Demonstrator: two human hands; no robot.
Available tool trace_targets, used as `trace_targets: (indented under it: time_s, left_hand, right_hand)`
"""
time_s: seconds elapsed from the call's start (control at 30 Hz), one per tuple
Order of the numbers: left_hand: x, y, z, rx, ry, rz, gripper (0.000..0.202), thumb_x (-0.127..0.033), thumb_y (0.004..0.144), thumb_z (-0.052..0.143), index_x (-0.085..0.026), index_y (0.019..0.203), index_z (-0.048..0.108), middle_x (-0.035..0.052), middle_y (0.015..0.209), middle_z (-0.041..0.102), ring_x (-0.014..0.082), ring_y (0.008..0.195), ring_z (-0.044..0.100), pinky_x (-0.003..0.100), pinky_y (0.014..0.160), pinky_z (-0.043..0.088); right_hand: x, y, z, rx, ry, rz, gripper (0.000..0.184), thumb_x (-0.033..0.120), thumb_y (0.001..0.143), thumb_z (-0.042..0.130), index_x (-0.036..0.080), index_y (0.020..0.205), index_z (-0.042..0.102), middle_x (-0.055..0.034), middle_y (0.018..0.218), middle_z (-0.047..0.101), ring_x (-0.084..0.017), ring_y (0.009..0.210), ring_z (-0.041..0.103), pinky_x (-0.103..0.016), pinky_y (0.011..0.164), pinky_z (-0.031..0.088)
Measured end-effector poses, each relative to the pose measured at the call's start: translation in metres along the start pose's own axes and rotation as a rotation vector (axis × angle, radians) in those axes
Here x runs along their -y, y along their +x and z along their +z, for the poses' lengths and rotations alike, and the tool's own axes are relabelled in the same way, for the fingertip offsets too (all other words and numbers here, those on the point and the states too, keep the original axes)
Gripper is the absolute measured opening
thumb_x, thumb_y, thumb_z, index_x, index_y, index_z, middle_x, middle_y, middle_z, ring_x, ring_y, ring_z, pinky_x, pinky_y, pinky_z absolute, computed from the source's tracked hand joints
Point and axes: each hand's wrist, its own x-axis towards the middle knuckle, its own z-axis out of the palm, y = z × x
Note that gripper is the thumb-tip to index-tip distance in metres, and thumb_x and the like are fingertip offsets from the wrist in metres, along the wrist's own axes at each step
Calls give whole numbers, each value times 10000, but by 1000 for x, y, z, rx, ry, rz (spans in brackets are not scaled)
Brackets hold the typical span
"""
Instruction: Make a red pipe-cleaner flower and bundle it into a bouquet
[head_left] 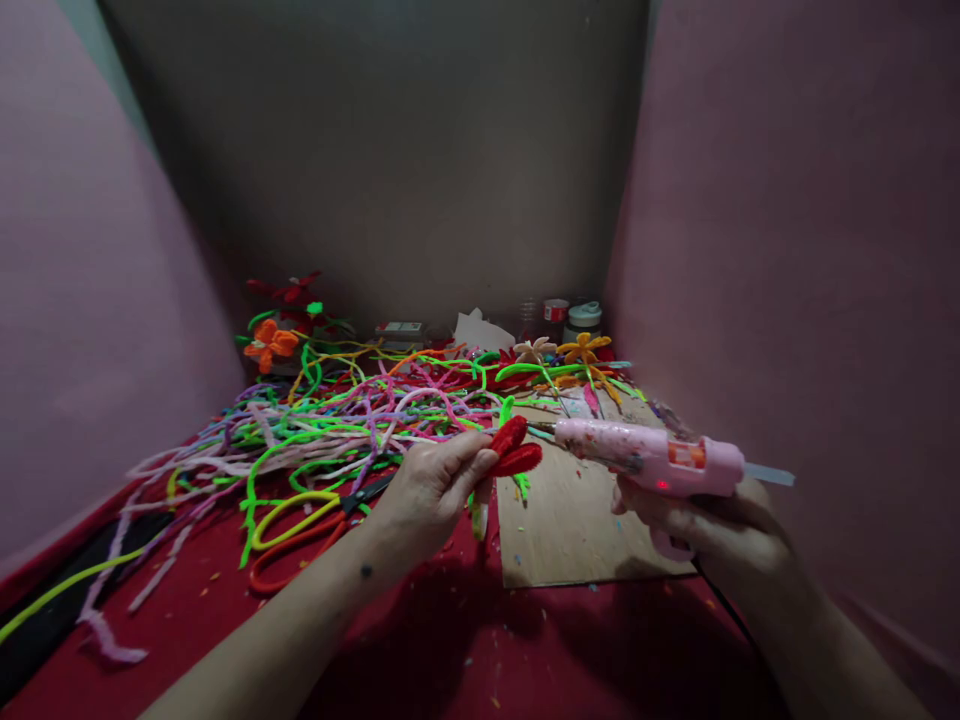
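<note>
Fuzzy red petals [519, 460] — two, plump; glue gun [637, 452] — pink, smudged.

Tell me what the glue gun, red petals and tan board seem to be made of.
Glue gun: probably hard plastic, pink with a slight sheen and dark smears.
Red petals: likely pipe cleaner, matte, judging by the furry edges.
Tan board: wood or cardboard; its flat, dull surface leaves that open.
</note>
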Motion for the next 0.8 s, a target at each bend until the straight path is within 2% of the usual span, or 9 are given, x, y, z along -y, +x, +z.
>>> trace_targets:
  time_s: [0.17,0.33,0.43,0.53,0.63,0.8]
  left_hand:
    - [1,-1,1,-20,14,14,298,-281,899,366,-164,654,488,-56,527,405,67,478,373,190,484,284]
    - [1,-1,1,-39,46,25,291,-280,896,366,-161,674,511,-54,536,407,68,483,367,190,482,284]
    - [0,-1,0,-14,44,9,299,-289,902,354,-161,709,543,-50,533,427,76,495,378,195,505,307]
    - [0,-1,0,13,27,-18,316,-300,907,344,-157,720,556,-38,547,460,85,518,411,203,532,328]
    - [1,-1,0,-22,26,3,294,-291,898,366,-159,695,533,-46,544,425,76,500,386,195,501,301]
    - [1,-1,1,-31,13,23,299,-276,897,376,-163,645,488,-57,530,390,64,476,366,184,481,283]
  right_hand:
    - [3,0,2,-41,-20,-42,172,355,715,663,201,774,714,-46,751,705,-226,712,657,-305,637,560]
    - [3,-4,3,-48,-21,36,168,362,702,669,201,722,715,-39,732,707,-217,696,657,-279,607,564]
    - [1,-5,2,-46,-21,70,177,369,705,668,211,762,722,-33,749,713,-209,666,655,-268,560,560]
    - [0,-3,1,-33,-46,6,159,363,707,669,226,764,727,-33,762,717,-216,678,658,-288,589,565]
    - [-2,-1,1,-27,-60,-67,173,366,715,659,228,791,730,-37,728,713,-226,680,659,-303,604,564]
    - [6,-1,3,-40,-80,-6,222,392,730,644,206,819,725,-48,780,716,-226,667,651,-297,575,550]
